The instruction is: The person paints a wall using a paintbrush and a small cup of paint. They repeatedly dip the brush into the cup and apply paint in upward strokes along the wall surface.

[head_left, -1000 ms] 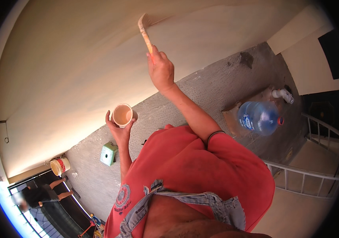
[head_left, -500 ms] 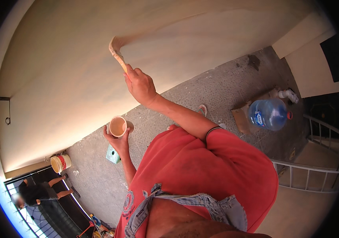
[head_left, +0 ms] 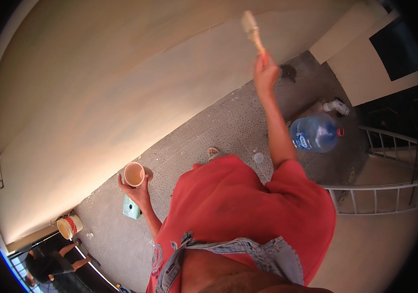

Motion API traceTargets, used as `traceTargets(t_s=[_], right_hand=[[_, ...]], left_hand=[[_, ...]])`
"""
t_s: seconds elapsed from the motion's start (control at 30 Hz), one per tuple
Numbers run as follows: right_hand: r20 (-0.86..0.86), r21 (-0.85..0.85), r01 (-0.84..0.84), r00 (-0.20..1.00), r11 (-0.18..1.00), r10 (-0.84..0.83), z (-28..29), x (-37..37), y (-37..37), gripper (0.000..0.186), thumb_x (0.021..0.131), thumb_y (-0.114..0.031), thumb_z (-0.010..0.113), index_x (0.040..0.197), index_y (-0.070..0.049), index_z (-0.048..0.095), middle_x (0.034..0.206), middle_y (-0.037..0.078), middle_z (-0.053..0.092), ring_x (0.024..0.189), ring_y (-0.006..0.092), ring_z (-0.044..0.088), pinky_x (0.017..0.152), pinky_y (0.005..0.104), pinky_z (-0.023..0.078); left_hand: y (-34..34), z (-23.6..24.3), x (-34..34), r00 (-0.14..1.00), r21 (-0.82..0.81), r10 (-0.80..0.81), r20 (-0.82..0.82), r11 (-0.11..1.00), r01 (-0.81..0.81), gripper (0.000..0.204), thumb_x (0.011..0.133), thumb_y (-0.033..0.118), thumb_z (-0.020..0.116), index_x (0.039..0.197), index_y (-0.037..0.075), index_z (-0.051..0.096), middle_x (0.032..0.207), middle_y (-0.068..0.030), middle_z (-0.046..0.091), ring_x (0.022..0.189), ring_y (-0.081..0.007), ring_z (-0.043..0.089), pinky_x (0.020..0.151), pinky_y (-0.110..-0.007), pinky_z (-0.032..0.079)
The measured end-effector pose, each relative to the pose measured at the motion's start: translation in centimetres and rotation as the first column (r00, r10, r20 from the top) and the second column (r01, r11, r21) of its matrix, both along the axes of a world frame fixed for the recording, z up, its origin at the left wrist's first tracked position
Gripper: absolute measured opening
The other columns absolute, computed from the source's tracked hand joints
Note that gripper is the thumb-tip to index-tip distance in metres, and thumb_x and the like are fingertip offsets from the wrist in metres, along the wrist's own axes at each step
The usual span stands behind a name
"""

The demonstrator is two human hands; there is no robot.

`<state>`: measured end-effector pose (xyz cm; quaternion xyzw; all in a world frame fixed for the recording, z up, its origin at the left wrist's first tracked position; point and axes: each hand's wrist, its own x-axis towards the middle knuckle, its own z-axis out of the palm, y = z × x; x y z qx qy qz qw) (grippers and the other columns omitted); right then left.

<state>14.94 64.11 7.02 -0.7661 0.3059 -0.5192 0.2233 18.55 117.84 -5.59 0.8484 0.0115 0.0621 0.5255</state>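
Raised up and to the right, my right hand (head_left: 266, 73) is closed round the handle of a paintbrush (head_left: 250, 24). The pale bristles point upward, over or close against the beige wall (head_left: 121, 88); whether they touch it I cannot tell. Lower on the left, my left hand (head_left: 138, 191) grips an open round cup (head_left: 134, 174) by its side, thumb and fingers spread about it. Inside the cup the tone is a light orange-brown, and its rim faces me. Faint streaks and darker patches run across the wall.
A large blue water jug (head_left: 316, 133) lies at the right. Left, a green stool-like block (head_left: 132, 207) stands on the stone-patterned floor (head_left: 179, 141), and farther off a cream bucket (head_left: 69, 226). Another person (head_left: 50, 263) is at the lower left. Grey metal railings (head_left: 375, 188) run along the right.
My right hand has swung right and up along the wall with the paintbrush, its arm now more upright. The cup in my left hand appears slightly lower and left as the view shifts.
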Motion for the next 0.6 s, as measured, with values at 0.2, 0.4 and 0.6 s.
traceTargets(t_s=[0.2, 0.4, 0.6], right_hand=[[0.001, -0.139, 0.418, 0.907, 0.898, -0.422, -1.3, 0.2, -24.7, 0.025, 0.098, -0.019, 0.061, 0.101, 0.005, 0.066, 0.083, 0.026, 0.067, 0.078, 0.0465, 0.067, 0.068, 0.0515, 0.051], [-0.058, -0.084, 0.345, 0.935, 0.935, -0.35, -3.6, 3.8, -32.4, 0.019, 0.097, -0.017, 0.061, 0.1, 0.002, 0.065, 0.083, 0.025, 0.068, 0.081, 0.047, 0.067, 0.07, 0.0516, 0.051], [-0.01, 0.003, 0.168, 0.986, 0.986, -0.168, -4.5, 7.0, -18.4, 0.019, 0.098, -0.018, 0.06, 0.105, -0.001, 0.065, 0.083, 0.026, 0.067, 0.082, 0.0446, 0.068, 0.07, 0.0475, 0.052]], left_hand=[[-3.1, 0.4, 0.2, 0.999, -0.026, -0.041, 0.035, 0.999, 0.042, 0.112, 0.066, 0.014, 0.096, 0.154, 0.005, 0.026, 0.14, -0.0215, 0.054, 0.129, -0.033, 0.056, 0.109, -0.044, 0.047], [-3.9, 1.4, -1.4, 0.999, 0.073, -0.033, -0.031, 0.997, 0.035, 0.113, 0.066, 0.015, 0.096, 0.154, 0.006, 0.025, 0.143, -0.0225, 0.05, 0.131, -0.0328, 0.054, 0.11, -0.044, 0.046], [-3.4, 0.6, -0.6, 0.998, 0.015, 0.003, -0.06, 1.0, -0.002, 0.113, 0.067, 0.012, 0.095, 0.155, 0.005, 0.024, 0.141, -0.0209, 0.051, 0.13, -0.0316, 0.054, 0.11, -0.043, 0.045]])
